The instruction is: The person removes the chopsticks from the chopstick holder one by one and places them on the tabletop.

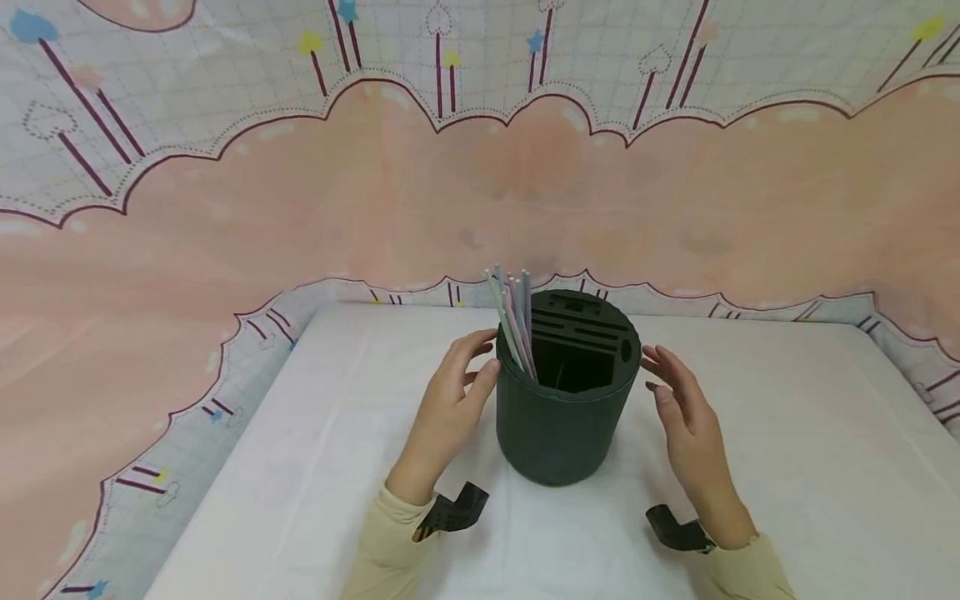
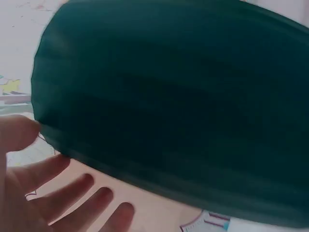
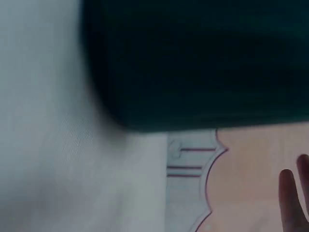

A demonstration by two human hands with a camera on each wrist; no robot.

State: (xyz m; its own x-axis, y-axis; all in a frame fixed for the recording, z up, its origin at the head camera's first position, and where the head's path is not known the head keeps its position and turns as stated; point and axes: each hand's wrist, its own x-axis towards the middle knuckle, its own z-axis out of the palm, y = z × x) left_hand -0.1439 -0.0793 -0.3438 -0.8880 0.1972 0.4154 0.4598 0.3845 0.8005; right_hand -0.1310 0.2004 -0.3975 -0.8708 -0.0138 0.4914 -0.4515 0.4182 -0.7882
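Observation:
A dark green, round desk organizer stands upright on the white surface. Its top has narrow slots, a small round hole and a larger square opening. Several thin pastel sticks, which look like drinking straws, lean in its left part. At the left side of the rim, my left hand touches the organizer with thumb and fingertips, the fingers gently bent. My right hand is beside the right side, its loose fingers close to the wall; whether they touch it I cannot tell. Both wrist views are largely filled by the green wall.
A white tabletop spreads around the organizer. Behind and along the sides hangs a peach and white patterned cloth. Each wrist carries a black bracket below the hand.

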